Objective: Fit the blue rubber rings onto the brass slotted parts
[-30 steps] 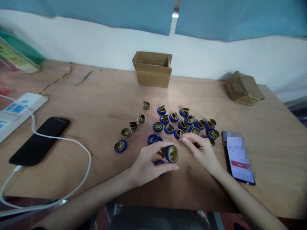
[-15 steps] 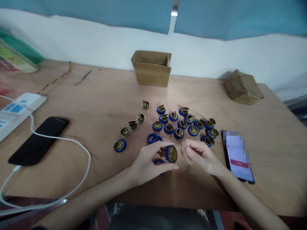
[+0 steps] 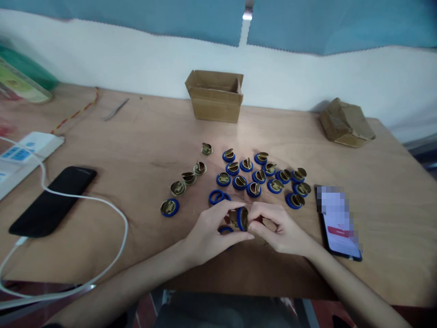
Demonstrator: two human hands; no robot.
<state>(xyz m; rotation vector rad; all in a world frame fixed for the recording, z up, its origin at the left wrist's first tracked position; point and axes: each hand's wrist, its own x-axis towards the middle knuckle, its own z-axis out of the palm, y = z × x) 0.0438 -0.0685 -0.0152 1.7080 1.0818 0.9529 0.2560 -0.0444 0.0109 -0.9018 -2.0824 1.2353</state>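
Observation:
My left hand [image 3: 210, 232] pinches a round brass part with a blue ring [image 3: 241, 218] just above the wooden table [image 3: 136, 150]. My right hand [image 3: 280, 228] has its fingers closed on the same part from the right side. Behind the hands lie several brass parts with blue rings [image 3: 259, 176] in a loose cluster. To their left sit several bare brass parts [image 3: 189, 177] and one ringed part [image 3: 170, 207]. Loose blue rings [image 3: 217, 197] lie just beyond my left fingers, and another blue ring [image 3: 225, 229] shows under my left hand.
An open cardboard box [image 3: 214, 95] stands at the back, a crumpled brown package [image 3: 346, 123] at back right. A lit phone [image 3: 337, 222] lies right of my hand. At left are a black phone [image 3: 53, 200], a white cable [image 3: 82, 200], a power strip [image 3: 23, 155] and tweezers [image 3: 116, 110].
My right hand drew back from the cluster of ringed parts and came left to close on the part held in my left hand. The left hand stayed put.

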